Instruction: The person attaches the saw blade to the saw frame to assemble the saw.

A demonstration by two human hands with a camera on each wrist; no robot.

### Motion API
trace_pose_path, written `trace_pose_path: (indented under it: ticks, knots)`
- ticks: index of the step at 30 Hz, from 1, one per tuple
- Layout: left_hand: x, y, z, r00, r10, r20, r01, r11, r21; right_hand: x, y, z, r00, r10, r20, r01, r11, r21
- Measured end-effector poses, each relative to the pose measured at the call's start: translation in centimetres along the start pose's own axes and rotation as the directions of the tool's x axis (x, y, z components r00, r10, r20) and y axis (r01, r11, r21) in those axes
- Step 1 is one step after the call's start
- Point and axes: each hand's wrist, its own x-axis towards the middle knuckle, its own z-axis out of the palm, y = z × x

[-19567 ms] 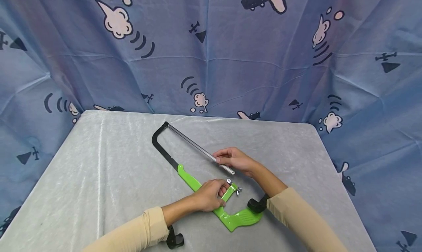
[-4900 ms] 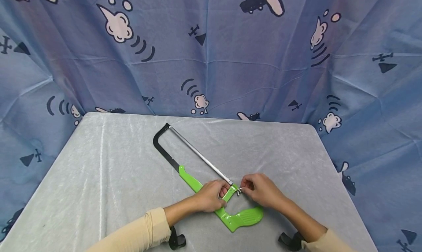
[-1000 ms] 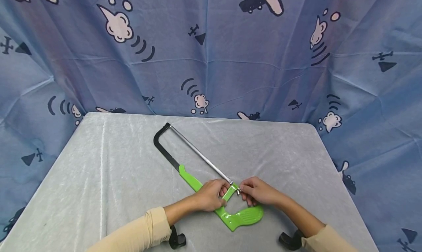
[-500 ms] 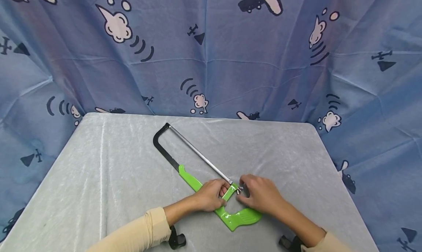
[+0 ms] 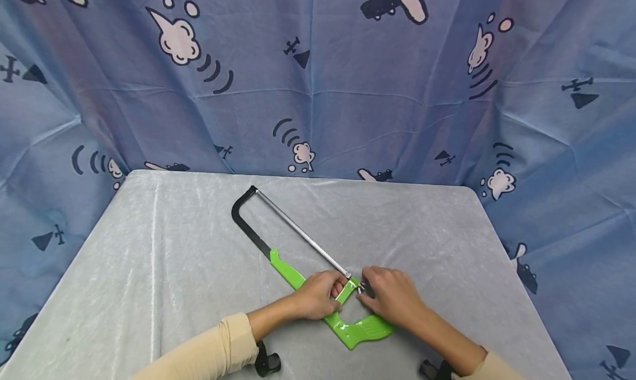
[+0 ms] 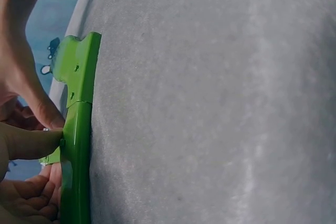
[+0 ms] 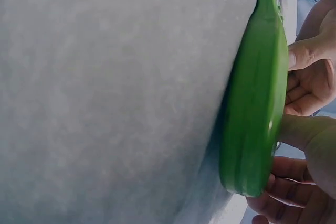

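A hacksaw point(image 5: 285, 265) with a green handle and black front frame lies on the grey cloth. Its silvery blade point(image 5: 303, 233) spans from the black tip to the green post beside the handle. My left hand point(image 5: 314, 296) grips that green post, with the thumb on the near side. My right hand point(image 5: 395, 294) has thumb and fingers curled round a small metal wing nut point(image 5: 360, 288) at the post's outer side. In the right wrist view the green handle point(image 7: 254, 93) hides part of both hands; the left wrist view shows the frame's green back point(image 6: 79, 114).
The grey cloth-covered table point(image 5: 199, 291) carries the saw near its middle. Behind it hangs a blue curtain point(image 5: 318, 82) with printed planes and clouds. Black wrist mounts point(image 5: 267, 360) sit under the sleeves.
Earlier my right hand held the blade's loose end away from the post; now the blade meets it. Lately the right fingers have shifted about the wing nut; the left hand stays put.
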Motion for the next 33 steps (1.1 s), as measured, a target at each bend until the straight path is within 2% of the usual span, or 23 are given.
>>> trace_pose_path:
  ticks: [17, 26, 30, 33]
  knots:
    - [-0.1, 0.24, -0.07, 1.0, -0.009, 0.003, 0.009, 1.0, 0.011, 0.15, -0.1, -0.33, 0.999, -0.008, 0.032, 0.007, 0.999, 0.036]
    - [0.02, 0.09, 0.01, 1.0, -0.017, 0.007, 0.017, 1.0, 0.012, 0.27, -0.01, -0.44, 0.991, 0.041, 0.125, -0.057, 0.99, 0.127]
    - [0.01, 0.14, -0.03, 1.0, -0.027, 0.011, 0.027, 1.0, 0.012, 0.4, 0.18, -0.69, 0.981, 0.053, 0.188, -0.097, 0.969, 0.229]
    - [-0.01, 0.21, -0.06, 1.0, -0.024, 0.011, 0.024, 1.0, 0.011, 0.53, 0.52, -0.84, 0.968, 0.066, 0.242, -0.144, 0.936, 0.322]
